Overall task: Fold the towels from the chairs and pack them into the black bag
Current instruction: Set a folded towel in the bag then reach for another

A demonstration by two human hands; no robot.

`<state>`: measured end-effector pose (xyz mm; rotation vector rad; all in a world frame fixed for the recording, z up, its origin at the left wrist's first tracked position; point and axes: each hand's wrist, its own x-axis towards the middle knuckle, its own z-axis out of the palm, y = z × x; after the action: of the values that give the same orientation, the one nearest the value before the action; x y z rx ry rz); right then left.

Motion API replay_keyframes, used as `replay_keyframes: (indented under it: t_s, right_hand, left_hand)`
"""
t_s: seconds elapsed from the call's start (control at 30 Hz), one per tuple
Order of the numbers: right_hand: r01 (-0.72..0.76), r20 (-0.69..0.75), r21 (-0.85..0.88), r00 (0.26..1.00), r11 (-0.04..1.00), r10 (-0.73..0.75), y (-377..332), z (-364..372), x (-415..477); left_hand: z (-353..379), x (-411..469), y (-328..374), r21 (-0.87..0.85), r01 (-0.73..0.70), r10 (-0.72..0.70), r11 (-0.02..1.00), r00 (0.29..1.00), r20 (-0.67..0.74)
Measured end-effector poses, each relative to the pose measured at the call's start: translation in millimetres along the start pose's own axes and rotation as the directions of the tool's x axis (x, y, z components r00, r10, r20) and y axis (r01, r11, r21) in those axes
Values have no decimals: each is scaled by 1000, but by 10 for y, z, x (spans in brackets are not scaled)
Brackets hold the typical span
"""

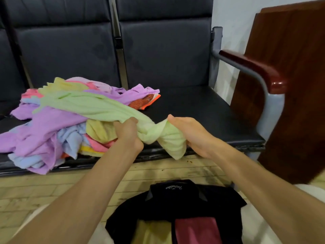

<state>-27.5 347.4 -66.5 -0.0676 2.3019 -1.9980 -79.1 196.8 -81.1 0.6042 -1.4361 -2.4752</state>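
Observation:
A light green towel (98, 106) stretches from the top of a towel pile (44, 127) toward me, twisted and bunched at its near end. My left hand (128, 132) grips the bunched part. My right hand (191, 134) holds the towel's near end, which hangs over the seat's front edge. The pile has purple, blue, pink, yellow and orange towels and lies on the left part of the black chair seat (202, 113). The black bag (175, 206) lies open on the floor below my arms, with a yellowish and a dark red folded towel inside.
The dark padded chairs form a row with backrests (70, 46) behind the pile. A chair armrest (253, 67) with a red-brown top juts out at the right. A dark wooden panel (288, 76) stands at the far right. The floor (35, 189) has pale tiles.

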Motion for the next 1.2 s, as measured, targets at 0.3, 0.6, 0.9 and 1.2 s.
replay_keyframes:
  t_s: [0.3, 0.6, 0.9, 1.2]
  right_hand:
    - [-144, -54, -297, 990, 944, 134, 98, -118, -213]
    - [-260, -40, 360, 955, 896, 293, 128, 229, -98]
    - [-188, 13, 233, 982, 954, 191, 35, 219, -28]
    - [-58, 41, 194, 998, 979, 51, -39, 151, -156]
  left_hand:
    - [-143, -265, 135, 295, 11, -112, 955, 938, 327]
    - [-313, -486, 322, 518, -152, -261, 842, 725, 637]
    - [-668, -403, 307, 701, -194, -386, 686, 719, 578]
    - [-717, -302, 281, 537, 206, -484, 818, 750, 450]
